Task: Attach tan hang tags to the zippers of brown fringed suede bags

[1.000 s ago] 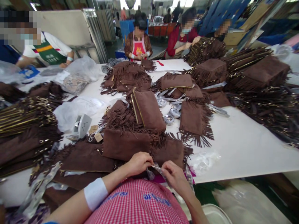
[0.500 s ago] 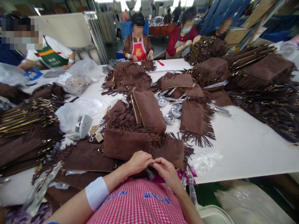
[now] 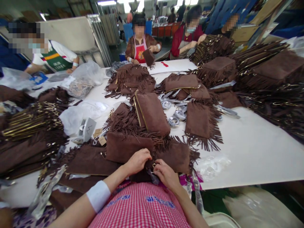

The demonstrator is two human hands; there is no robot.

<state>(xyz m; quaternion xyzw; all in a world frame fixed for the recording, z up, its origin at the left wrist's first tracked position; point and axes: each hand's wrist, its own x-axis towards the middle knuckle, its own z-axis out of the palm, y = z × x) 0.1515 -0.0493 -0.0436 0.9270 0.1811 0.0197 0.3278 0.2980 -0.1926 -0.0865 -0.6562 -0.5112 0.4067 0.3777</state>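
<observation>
My left hand (image 3: 139, 161) is over the front edge of a brown suede pouch (image 3: 128, 146), its fingers curled together; what they pinch is too small to make out. Just to its right, my right hand (image 3: 163, 171) has thumb and fingers closed at a small gold metal ring or clasp (image 3: 154, 164). A short gap separates the two hands. Beyond them a brown bag with a gold zip (image 3: 153, 112) leans on a heap of fringe. A fringed brown piece (image 3: 174, 155) lies right of the clasp.
Piles of fringed bags stand at left (image 3: 30, 148) and right (image 3: 268, 71). A white tag dispenser or similar device (image 3: 86, 129) sits left of centre. Clear plastic (image 3: 213, 164) lies near the right front edge. Several people work across the white table (image 3: 256, 152).
My hands, together before, are now apart; the left has shifted up and left. The person opposite has lifted a small brown fringed piece. The view has shifted slightly.
</observation>
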